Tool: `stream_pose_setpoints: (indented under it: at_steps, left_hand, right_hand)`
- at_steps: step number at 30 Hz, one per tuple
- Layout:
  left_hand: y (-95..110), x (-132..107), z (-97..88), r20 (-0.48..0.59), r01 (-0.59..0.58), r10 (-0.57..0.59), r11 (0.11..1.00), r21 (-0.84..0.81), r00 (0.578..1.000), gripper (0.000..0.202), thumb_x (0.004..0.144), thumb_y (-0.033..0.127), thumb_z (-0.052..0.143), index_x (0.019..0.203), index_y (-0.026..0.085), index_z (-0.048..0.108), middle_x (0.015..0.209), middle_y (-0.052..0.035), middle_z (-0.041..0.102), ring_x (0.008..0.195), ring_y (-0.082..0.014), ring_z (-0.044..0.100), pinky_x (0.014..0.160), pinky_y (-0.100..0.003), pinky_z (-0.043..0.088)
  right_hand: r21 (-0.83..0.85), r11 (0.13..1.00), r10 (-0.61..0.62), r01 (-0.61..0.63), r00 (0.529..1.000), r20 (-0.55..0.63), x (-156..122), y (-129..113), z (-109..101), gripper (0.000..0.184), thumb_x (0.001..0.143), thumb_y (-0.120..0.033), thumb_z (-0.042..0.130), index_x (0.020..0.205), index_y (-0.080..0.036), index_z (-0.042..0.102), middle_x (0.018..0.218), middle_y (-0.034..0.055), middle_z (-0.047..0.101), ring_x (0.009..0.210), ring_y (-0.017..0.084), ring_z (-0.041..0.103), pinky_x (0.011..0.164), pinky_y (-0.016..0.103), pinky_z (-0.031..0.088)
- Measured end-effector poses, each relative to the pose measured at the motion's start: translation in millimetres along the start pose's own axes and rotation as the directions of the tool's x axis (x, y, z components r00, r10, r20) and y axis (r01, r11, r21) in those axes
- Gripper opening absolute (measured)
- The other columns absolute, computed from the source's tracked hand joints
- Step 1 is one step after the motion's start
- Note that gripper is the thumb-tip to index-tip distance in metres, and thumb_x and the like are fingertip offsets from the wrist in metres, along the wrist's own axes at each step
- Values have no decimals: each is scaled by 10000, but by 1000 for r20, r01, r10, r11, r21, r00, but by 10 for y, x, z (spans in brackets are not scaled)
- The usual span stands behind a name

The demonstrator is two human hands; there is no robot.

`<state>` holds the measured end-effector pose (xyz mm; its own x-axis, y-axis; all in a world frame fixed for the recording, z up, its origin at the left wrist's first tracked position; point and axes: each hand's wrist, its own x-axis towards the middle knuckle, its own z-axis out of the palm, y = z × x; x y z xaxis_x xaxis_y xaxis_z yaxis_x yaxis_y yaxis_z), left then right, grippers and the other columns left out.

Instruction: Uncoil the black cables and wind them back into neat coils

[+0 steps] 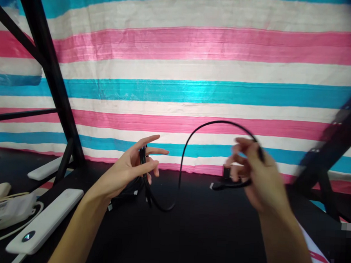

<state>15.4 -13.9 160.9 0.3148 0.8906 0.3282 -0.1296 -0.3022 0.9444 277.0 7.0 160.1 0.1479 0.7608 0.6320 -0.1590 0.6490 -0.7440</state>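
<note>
My left hand [134,166] is raised over the black tabletop [193,234], thumb and fingers pinching a bunch of black cables [143,177] whose plug ends hang below the palm. One black cable [193,136] arcs up from that bunch and over to my right hand [254,173]. My right hand is blurred by motion; its fingers are curled round the cable's other end, and the silver-tipped plug [215,185] sticks out to the left.
Black metal frame legs [53,78] stand at left and right [333,155]. A striped pink, white and turquoise sheet [196,70] hangs behind. White power banks [45,221] and a white charger with cord [3,210] lie at the left.
</note>
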Motion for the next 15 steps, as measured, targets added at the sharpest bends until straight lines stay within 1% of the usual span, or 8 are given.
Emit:
stream_pose_setpoints:
  at_steps: [1,2,4,6,8,9,11,15]
  left_hand:
    - [-20,3,50,24,-11,11,1000,16,1000,566,821,235,616,1333,301,385,1236,-97,562,679,-96,602,509,-196,515]
    - [-42,10,104,37,-22,21,999,29,999,568,830,251,603,1343,305,366,1268,-106,537,684,-102,603,486,-198,512]
    - [-92,32,211,28,-48,46,998,51,999,554,849,287,571,1351,308,338,1313,-115,496,674,-101,600,448,-194,499]
    - [-150,60,296,-15,-82,83,994,67,996,524,865,314,542,1345,310,335,1327,-111,479,637,-79,583,423,-178,474]
    - [-215,85,353,-76,-118,124,990,74,989,483,872,322,529,1323,305,357,1305,-97,496,580,-43,546,430,-166,455]
    - [-247,95,373,-103,-134,141,988,76,985,466,872,318,529,1310,303,370,1291,-89,508,547,-24,519,442,-162,449]
    - [-306,107,404,-144,-163,173,984,78,974,446,872,310,530,1293,302,382,1274,-79,520,524,-9,488,474,-164,447]
    - [-388,112,447,-193,-248,265,963,104,945,457,871,323,528,1298,317,363,1255,-77,522,604,-45,531,548,-191,474]
  right_hand:
    - [-24,998,57,-54,987,147,-45,30,82,323,879,-507,606,973,-202,656,823,41,556,627,158,609,313,128,405]
    - [-47,994,109,-100,956,273,-94,65,167,341,911,-512,552,1018,-202,644,893,69,579,724,192,630,342,142,444]
    - [-84,979,202,-184,861,467,-194,142,329,365,970,-505,436,1135,-223,599,1025,98,587,880,224,623,438,185,521]
    - [-125,960,276,-251,764,584,-285,215,455,369,1001,-481,370,1234,-249,537,1083,96,583,933,218,616,534,217,551]
    - [-161,939,332,-304,677,656,-355,267,536,383,1018,-466,330,1311,-259,465,1023,84,609,851,192,645,589,234,545]
    - [-176,930,351,-322,644,680,-381,281,562,389,1023,-456,324,1337,-255,433,967,72,622,784,177,656,604,241,538]
    - [-201,922,371,-331,605,705,-416,287,593,389,1029,-426,330,1363,-238,395,874,46,623,681,156,652,626,258,529]
    - [-231,934,355,-273,615,704,-444,247,622,358,1027,-306,375,1376,-226,363,883,28,595,699,148,622,664,269,519]
